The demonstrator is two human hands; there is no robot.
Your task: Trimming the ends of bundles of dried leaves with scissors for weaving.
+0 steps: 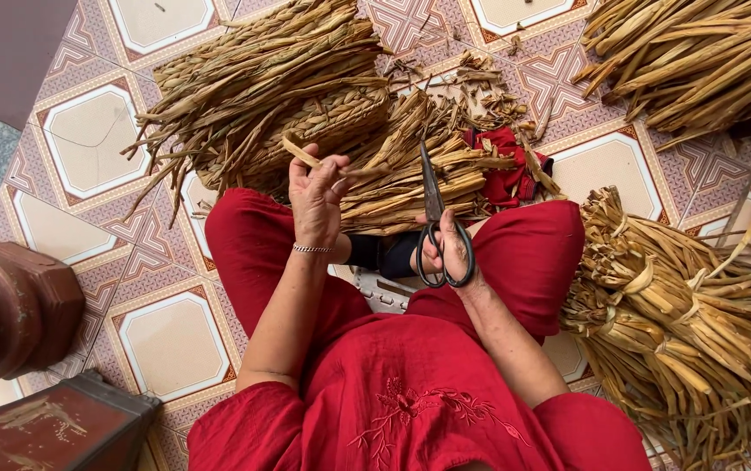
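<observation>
Your right hand [451, 249] is closed through the loop handles of a pair of black metal scissors [435, 218], whose blades point toward twelve o'clock and lie nearly together. Your left hand [316, 196], at nine o'clock from the scissors, pinches one flat, tan dried reed strip [304, 155] between thumb and fingers; the strip's free end angles toward ten o'clock. A thin silver chain bracelet [312, 249] circles that wrist.

Just beyond both hands, at twelve o'clock, a loose heap of short dried reed pieces [410, 174] lies across your red-trousered knees. Against it at two o'clock sits a crumpled red cloth [502, 179]. Further out at eleven o'clock, a woven basket of braided straw [340, 118] is partly buried under long dried stalks [262, 78].

At three to four o'clock lies a thick tied bundle of dried leaves [681, 323], close beside your right knee. Another pile of the same material [698, 52] rests at one o'clock, well apart. Everything sits on a patterned pink and cream tiled floor [87, 139]. At eight o'clock stands a dark brown turned wooden post [9, 305].
</observation>
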